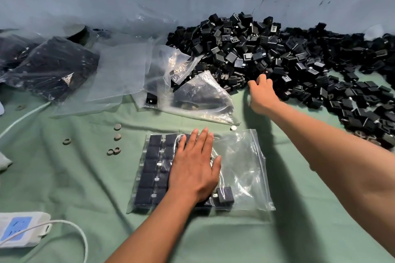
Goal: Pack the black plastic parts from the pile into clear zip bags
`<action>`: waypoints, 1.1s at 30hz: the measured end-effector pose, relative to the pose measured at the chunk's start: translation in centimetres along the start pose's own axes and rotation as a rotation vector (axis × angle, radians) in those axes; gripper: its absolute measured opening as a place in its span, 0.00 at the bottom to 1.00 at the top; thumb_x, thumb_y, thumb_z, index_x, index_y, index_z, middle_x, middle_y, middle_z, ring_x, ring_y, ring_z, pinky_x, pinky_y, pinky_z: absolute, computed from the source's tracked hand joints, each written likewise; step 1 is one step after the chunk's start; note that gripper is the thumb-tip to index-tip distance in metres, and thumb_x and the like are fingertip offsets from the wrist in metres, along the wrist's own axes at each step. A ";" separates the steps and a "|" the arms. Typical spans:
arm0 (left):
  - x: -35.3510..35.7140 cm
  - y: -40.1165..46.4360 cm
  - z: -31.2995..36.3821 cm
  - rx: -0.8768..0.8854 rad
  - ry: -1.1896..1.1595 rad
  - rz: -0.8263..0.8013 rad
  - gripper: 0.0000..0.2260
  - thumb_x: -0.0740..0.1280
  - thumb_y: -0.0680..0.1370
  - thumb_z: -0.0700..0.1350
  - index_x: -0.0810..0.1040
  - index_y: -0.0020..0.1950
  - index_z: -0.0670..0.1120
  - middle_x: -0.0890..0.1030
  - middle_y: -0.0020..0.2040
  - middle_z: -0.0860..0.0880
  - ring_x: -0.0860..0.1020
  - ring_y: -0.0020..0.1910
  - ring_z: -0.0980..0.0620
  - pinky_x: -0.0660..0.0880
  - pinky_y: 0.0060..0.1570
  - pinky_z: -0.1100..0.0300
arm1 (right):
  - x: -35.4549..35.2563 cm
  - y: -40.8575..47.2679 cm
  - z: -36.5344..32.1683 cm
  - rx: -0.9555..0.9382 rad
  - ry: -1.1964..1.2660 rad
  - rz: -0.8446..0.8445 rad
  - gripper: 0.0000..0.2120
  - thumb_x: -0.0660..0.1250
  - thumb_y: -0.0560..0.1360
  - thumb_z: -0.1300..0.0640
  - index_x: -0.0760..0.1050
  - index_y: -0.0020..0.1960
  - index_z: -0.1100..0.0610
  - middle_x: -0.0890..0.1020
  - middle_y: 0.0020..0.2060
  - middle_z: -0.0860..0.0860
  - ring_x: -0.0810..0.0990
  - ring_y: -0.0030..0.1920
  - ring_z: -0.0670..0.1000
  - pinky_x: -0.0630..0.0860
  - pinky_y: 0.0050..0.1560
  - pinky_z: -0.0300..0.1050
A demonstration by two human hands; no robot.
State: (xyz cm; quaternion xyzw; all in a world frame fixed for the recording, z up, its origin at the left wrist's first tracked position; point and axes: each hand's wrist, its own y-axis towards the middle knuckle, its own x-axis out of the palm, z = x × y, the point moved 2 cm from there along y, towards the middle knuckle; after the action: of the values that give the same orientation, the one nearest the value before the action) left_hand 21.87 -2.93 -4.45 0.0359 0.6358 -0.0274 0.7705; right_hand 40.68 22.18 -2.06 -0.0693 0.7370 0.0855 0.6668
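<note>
Two hands: left hand [195, 168] flat on zip bag [241, 168], right hand [261, 94] in pile [277, 49].

I see a matt, creased green cloth [85, 177] over the desk under my hands. The zip bag [241, 168] beneath my left hand [195, 168] is clear, glossy, wrinkled plastic. The black parts [267, 49] at my right hand [261, 94] look like hard plastic, mostly matt with slight sheen. Left of my hands lie dull grey discs [117, 127].
</note>
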 end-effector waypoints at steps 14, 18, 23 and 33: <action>-0.2 0.1 0.0 -0.003 0.006 -0.006 0.31 0.41 0.82 0.61 0.43 0.84 0.51 0.43 0.84 0.53 0.41 0.82 0.53 0.37 0.80 0.49 | -0.3 -1.4 1.9 -0.195 0.004 -0.007 0.11 0.63 0.80 0.66 0.70 0.62 0.63 0.66 0.64 0.60 0.78 0.48 0.67 0.77 0.50 0.61; -0.2 -0.1 0.0 -0.008 -0.001 -0.011 0.30 0.42 0.83 0.60 0.43 0.84 0.51 0.43 0.84 0.53 0.41 0.82 0.53 0.38 0.80 0.49 | -0.5 -1.5 2.7 -0.095 -0.007 0.099 0.17 0.62 0.78 0.69 0.67 0.65 0.61 0.69 0.60 0.61 0.78 0.46 0.66 0.77 0.45 0.62; -0.1 -0.1 -0.1 -0.011 -0.001 -0.008 0.30 0.43 0.83 0.60 0.44 0.84 0.51 0.43 0.84 0.53 0.41 0.82 0.53 0.38 0.81 0.49 | -0.4 -0.4 2.6 -0.230 -0.092 -0.084 0.28 0.57 0.80 0.68 0.64 0.78 0.54 0.60 0.78 0.57 0.74 0.63 0.65 0.76 0.61 0.60; -0.1 0.0 0.0 -0.020 0.012 -0.016 0.30 0.43 0.83 0.60 0.43 0.84 0.51 0.42 0.84 0.53 0.40 0.82 0.53 0.38 0.80 0.48 | -1.3 0.0 2.3 -0.084 -0.027 -0.167 0.18 0.67 0.81 0.59 0.69 0.68 0.62 0.70 0.63 0.62 0.76 0.60 0.66 0.73 0.56 0.54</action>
State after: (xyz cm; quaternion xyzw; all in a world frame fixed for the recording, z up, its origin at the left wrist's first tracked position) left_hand 21.86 -2.94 -4.36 0.0234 0.6409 -0.0273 0.7668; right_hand 43.04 22.71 -0.96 -0.1573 0.7153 0.0613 0.6781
